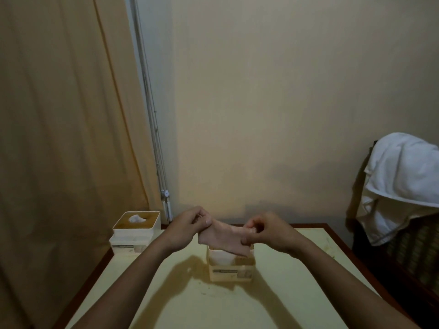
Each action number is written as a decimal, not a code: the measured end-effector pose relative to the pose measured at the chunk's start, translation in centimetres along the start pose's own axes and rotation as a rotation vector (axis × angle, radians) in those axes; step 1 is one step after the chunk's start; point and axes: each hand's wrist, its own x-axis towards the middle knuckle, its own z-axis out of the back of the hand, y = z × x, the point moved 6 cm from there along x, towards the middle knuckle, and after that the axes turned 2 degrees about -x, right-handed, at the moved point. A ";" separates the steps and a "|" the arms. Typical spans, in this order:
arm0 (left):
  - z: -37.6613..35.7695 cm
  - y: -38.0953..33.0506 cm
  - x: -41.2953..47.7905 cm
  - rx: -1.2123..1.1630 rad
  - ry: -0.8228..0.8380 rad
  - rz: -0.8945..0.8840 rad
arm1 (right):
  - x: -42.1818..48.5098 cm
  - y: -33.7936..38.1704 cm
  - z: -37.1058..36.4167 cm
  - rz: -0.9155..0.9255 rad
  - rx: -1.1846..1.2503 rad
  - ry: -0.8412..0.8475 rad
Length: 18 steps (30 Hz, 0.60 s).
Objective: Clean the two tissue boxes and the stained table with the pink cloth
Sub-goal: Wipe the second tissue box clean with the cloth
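We pinch the pink cloth (225, 238) spread between left hand (187, 224) and right hand (266, 231) over one tissue box (229, 269), the other tissue box (135, 229) standing left of the left hand; a slipped pinch may drop the cloth or topple the box beneath.

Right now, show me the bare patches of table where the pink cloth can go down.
Widest: the near stretch of the pale yellow table, in front of the central white tissue box, though stained. Also the far right corner, between that box and the brown wooden rim. Crowded: the far left corner, holding the brown-lidded tissue box.
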 end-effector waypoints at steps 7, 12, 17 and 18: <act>-1.1 2.4 -0.2 -0.215 0.076 0.068 | 0.7 -2.2 -1.7 -0.093 0.535 -0.107; -3.0 5.9 -0.2 -0.180 0.093 0.115 | 1.1 -5.2 -5.1 -0.177 0.531 -0.138; -5.6 9.7 -0.4 -0.071 0.129 0.168 | 2.4 -7.6 -6.5 -0.048 0.197 -0.251; -6.0 10.8 -0.4 -0.044 0.148 0.185 | 2.7 -7.8 -6.7 -0.016 0.150 -0.269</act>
